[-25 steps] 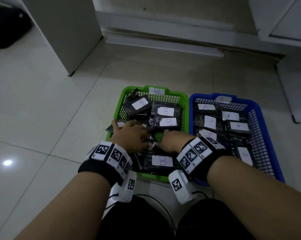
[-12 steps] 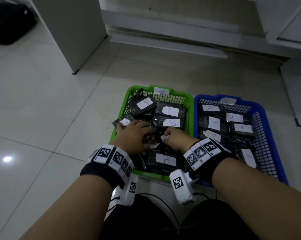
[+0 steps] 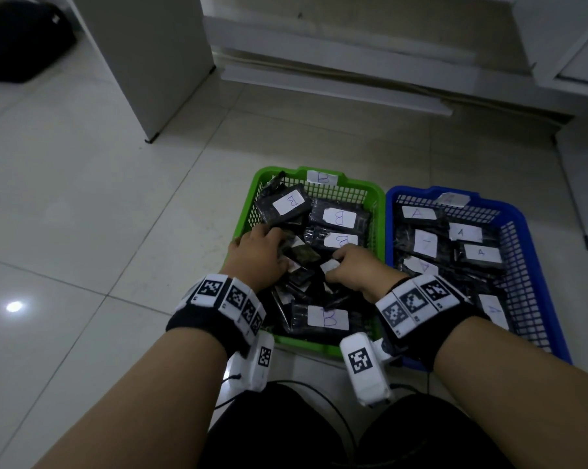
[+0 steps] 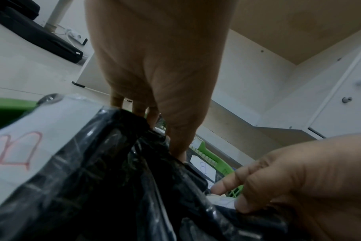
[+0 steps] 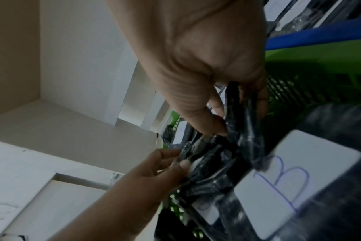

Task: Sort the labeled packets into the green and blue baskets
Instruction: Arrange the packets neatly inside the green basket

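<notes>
A green basket (image 3: 248, 204) tagged B holds several black packets with white B labels, one near its front edge (image 3: 328, 318). Right beside it stands a blue basket (image 3: 529, 238) with black packets labelled A (image 3: 482, 255). Both hands are inside the green basket. My left hand (image 3: 257, 252) reaches down among the packets, and its fingertips (image 5: 175, 163) pinch the edge of a black packet. My right hand (image 3: 353, 269) pinches a crumpled black packet (image 5: 235, 104) between thumb and fingers. That packet's label is hidden.
The baskets sit on a pale tiled floor (image 3: 82, 198). A white cabinet panel (image 3: 157, 62) stands at the back left, with a black bag (image 3: 21, 42) beyond it. White furniture (image 3: 583, 198) lines the right. My knees (image 3: 319, 434) and a cable lie just in front of the baskets.
Both hands have stayed in the green basket and shifted a little farther in. The loose packets between them have been stirred, and a dark one now shows between the hands.
</notes>
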Demonstrator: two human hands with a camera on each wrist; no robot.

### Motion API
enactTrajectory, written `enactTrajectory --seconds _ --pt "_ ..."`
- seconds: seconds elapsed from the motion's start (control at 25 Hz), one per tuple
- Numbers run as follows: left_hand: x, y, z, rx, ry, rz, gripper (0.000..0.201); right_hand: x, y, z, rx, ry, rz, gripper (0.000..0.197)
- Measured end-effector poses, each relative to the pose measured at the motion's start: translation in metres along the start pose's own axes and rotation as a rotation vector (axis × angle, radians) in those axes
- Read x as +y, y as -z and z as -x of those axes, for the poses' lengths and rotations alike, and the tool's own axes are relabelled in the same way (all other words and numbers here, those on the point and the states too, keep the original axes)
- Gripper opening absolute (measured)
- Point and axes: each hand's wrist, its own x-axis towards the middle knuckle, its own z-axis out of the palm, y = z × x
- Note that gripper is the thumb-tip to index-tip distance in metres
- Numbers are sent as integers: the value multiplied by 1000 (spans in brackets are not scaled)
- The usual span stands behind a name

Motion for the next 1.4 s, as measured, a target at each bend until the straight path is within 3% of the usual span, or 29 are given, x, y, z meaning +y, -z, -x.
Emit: enactTrajectory --seconds 0.24,0.4,0.52,0.6,0.72,0.88,1.04,1.16,1.28,1.4 --pt "-1 8 -4 0 87 14 55 1 13 -9 -47 154 214 47" --pt "-5 4 -1 15 103 225 62 11 9 -19 -28 167 120 40" --pt "-9 3 0 76 127 303 63 10 13 -24 -10 171 -86 33" --pt "-11 3 1 105 117 330 61 9 9 -27 -34 179 -90 34" --pt "-11 4 1 81 88 320 61 15 -4 -28 -79 189 205 34" --pt "-15 2 0 5 81 264 69 9 -9 -28 -2 191 489 30" --pt "-17 3 2 35 72 310 72 -15 -2 -31 182 138 242 24" --pt "-27 9 7 227 22 338 48 -31 -6 -29 272 282 0 17" --pt "-44 10 13 339 42 314 34 -46 -15 -28 159 407 87 30" --pt "-51 7 19 206 175 368 46 -56 -27 -28 61 401 114 47"
